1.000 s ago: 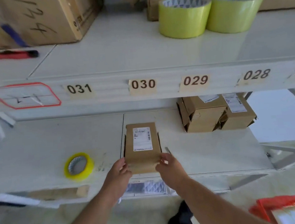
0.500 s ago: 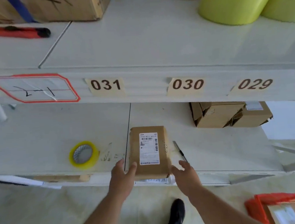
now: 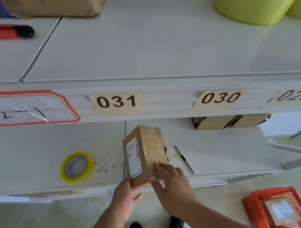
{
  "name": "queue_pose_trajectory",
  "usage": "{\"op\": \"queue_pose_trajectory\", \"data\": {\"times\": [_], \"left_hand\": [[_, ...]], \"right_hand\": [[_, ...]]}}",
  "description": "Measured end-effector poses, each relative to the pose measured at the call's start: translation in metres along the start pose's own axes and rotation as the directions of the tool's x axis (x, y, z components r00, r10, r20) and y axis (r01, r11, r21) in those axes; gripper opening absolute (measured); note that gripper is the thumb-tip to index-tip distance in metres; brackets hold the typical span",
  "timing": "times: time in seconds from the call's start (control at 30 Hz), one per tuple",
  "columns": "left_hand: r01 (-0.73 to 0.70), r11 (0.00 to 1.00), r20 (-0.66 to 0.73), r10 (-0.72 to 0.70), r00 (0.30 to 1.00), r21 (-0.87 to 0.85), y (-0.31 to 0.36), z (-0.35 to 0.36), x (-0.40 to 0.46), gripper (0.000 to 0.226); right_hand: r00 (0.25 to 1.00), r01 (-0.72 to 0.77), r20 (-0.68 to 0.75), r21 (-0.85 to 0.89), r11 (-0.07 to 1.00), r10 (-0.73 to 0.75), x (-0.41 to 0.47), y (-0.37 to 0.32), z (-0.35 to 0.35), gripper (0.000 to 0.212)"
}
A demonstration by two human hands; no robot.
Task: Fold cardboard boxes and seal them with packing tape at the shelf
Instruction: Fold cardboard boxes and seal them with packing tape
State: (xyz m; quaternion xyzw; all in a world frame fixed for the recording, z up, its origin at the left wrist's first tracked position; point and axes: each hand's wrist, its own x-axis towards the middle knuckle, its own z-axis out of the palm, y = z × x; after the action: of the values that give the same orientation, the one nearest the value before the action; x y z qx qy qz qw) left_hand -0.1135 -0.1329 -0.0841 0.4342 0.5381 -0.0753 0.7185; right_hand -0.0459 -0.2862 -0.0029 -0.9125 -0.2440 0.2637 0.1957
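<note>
The cardboard box [image 3: 144, 155], which lay flat with its label facing up half a second ago, is now tipped onto a long side, so the white label [image 3: 134, 158] faces the left of the frame and a flap seam shows on the face turned to the right. The view has also moved nearer the shelves.

The box stands at the middle of the frame on the lower shelf [image 3: 32, 153], its near end at the shelf's front edge, beneath the tag 031 [image 3: 116, 101]. To its left a small yellow tape roll [image 3: 77, 166] lies flat, well apart from it, with bare shelf between them. Just to its right a thin pen-like tool [image 3: 184, 159] lies on the shelf, and further right, toward the back, two more cardboard boxes [image 3: 226, 122] sit under the shelf beam. At the lower right of the frame an orange basket [image 3: 279, 209] stands on the floor.

The left hand [image 3: 125, 195] holds the box's near left corner, thumb on the label face, fingers loosely curled below. The right hand [image 3: 171, 182] lies on the right face, fingers nearly straight and spread, pressing rather than gripping. So the left grip is partly closed on the box, the right grip open against it.
</note>
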Motion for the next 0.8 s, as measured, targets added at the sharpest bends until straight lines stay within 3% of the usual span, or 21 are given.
{"op": "queue_pose_trajectory", "data": {"times": [0.13,0.2,0.27,0.33,0.4,0.43,0.5,0.53,0.57,0.67,0.8], "left_hand": [[-0.105,0.87,-0.216,0.235,0.948,0.482,0.003,-0.033,0.021,0.026],[-0.258,0.825,-0.179,0.392,0.902,0.504,0.013,-0.044,0.013,0.034],[-0.35,0.829,-0.085,0.425,0.901,0.436,0.022,-0.047,-0.002,0.034],[-0.385,0.794,0.018,0.428,0.904,0.47,0.028,-0.044,-0.019,0.029],[-0.388,0.763,0.061,0.42,0.906,0.518,0.024,-0.043,-0.019,0.037],[-0.374,0.764,0.064,0.403,0.913,0.526,0.023,-0.042,-0.019,0.039],[-0.364,0.768,0.067,0.389,0.919,0.526,0.02,-0.044,-0.016,0.036],[-0.372,0.791,0.091,0.377,0.922,0.485,0.02,-0.044,-0.017,0.032],[-0.369,0.826,0.117,0.355,0.928,0.425,0.02,-0.045,-0.015,0.031],[-0.322,0.923,0.207,0.279,0.937,0.211,0.023,-0.049,-0.004,0.026],[-0.14,0.989,0.042,0.138,0.99,0.046,0.021,-0.049,0.018,0.025]], "right_hand": [[0.998,0.022,-0.065,-0.035,0.999,-0.025,0.005,-0.039,0.022,0.035],[0.996,0.002,-0.094,0.012,1.0,0.0,0.013,-0.046,0.032,0.03],[0.986,-0.057,-0.152,0.106,0.993,0.073,0.02,-0.043,0.041,0.027],[0.966,-0.128,-0.183,0.286,0.95,0.185,0.024,-0.036,0.048,0.041],[0.95,-0.236,-0.063,0.493,0.837,0.305,0.027,-0.027,0.05,0.067],[0.942,-0.295,0.039,0.565,0.77,0.332,0.026,-0.025,0.049,0.067],[0.949,-0.308,0.156,0.65,0.695,0.274,0.022,-0.022,0.051,0.036],[0.963,-0.258,0.111,0.647,0.717,0.246,0.018,-0.021,0.051,0.027],[0.976,-0.194,0.037,0.596,0.779,0.215,0.012,-0.019,0.052,0.034],[0.986,-0.08,-0.124,0.253,0.964,0.115,-0.005,-0.019,0.053,0.075],[0.986,0.055,-0.157,-0.05,0.997,-0.062,-0.005,-0.028,0.059,0.061]]}}
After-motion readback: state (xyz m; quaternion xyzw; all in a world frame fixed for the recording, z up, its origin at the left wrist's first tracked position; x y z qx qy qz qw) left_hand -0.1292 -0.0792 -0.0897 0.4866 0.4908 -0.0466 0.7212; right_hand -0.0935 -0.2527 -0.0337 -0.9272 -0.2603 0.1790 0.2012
